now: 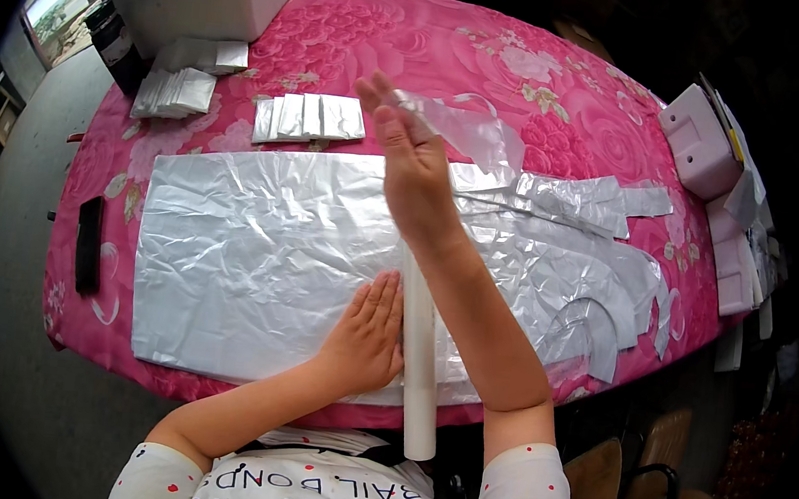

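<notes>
A stack of silvery-white plastic bags (255,255) lies spread across the table, wrinkled, with the handle-like cut ends fanned out on the right. My left hand (367,333) rests flat on the bags with its fingers stretched out, beside a white tube (418,376). The tube lies across the bags, and its near end sticks out past the table edge. Raised over the far edge of the stack, my right hand (413,159) is closed on a translucent plastic bag (482,142), whose loose end trails to the right. The right forearm hides part of the stack.
Folded silvery packets (308,118) lie beyond the bags, with another pile (174,91) farther left. White foam boxes (202,0) stand at the far left next to a dark container (113,44). A black phone-like object (89,244) lies left. Pale boxes (703,144) line the right edge.
</notes>
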Demonstrator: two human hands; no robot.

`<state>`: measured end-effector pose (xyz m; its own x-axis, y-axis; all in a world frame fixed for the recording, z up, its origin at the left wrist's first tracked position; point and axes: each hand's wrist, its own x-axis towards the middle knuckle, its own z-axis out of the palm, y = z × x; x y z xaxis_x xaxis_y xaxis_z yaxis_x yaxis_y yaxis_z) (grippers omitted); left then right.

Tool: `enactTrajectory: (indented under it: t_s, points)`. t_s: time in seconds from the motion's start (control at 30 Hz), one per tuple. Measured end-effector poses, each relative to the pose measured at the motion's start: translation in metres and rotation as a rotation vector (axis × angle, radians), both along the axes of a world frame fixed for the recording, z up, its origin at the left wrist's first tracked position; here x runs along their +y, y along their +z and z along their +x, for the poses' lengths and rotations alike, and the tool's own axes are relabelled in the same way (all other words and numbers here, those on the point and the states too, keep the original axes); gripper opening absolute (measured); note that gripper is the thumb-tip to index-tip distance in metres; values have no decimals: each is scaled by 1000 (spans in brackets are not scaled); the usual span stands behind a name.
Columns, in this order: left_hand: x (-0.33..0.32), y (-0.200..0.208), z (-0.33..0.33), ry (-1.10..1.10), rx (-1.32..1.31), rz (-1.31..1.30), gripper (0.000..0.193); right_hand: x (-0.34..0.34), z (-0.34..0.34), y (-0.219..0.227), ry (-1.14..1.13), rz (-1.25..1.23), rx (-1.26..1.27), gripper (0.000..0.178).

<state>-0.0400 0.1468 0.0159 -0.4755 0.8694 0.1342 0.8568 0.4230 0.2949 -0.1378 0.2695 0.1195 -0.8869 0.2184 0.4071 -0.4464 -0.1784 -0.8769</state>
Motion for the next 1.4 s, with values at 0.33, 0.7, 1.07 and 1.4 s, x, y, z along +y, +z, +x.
enactTrajectory:
  t_s: [0.33, 0.7, 1.07, 1.4]
  points:
    - [8, -40, 2, 32, 174, 260, 55, -194, 7, -112, 252, 1048, -90, 55]
    - [-41, 4, -20, 121, -150, 350, 75, 3, 40, -48, -273, 1050, 16, 57]
    - [-18, -2, -84, 172, -95, 342, 68, 124, 8, -100, -697, 1275, -358, 25]
    - [24, 0, -97, 113, -114, 420, 54, 198, 89, -95, -1096, 1088, -397, 65]
